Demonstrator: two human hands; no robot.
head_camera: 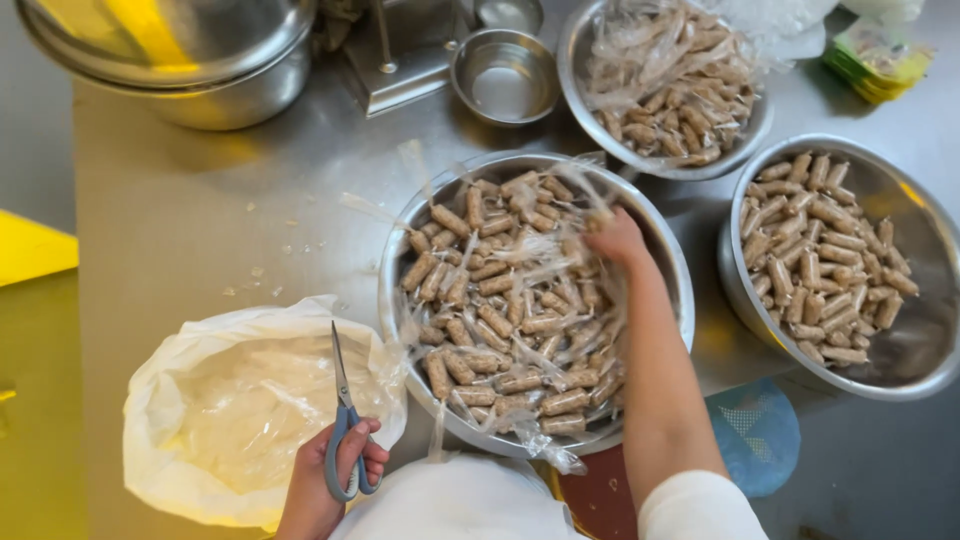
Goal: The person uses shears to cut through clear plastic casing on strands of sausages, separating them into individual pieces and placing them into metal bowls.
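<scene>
scissors up in left hand, right hand reaching into the middle bowl

left hand (330, 480) has its fingers through the loops of the grey-handled scissors (343, 420), fist closed on the handles, blades together and pointing up, away from the body. they sit over the edge of the white bag (180, 400), which is open and holds what looks like clear plastic scraps. bag is just left of the middle bowl, so probably the offcut bin, close at hand.

right hand (618, 240) is stretched into the middle bowl (392, 300), at its far right side. fingers are curled down among the wrapped brown sticks (500, 310) and loose film; can't tell if it's actually pinching one, the film hides the fingertips.

middle bowl is right in front of the person, on the steel table (180, 220). the right bowl (925, 230) holds the same sticks, seemingly with no loose film. the far bowl (590, 60) holds more sticks under a heap of film. a small empty steel cup (505, 75) sits beside it, and a big lidded pot (200, 60) sits top left.
</scene>
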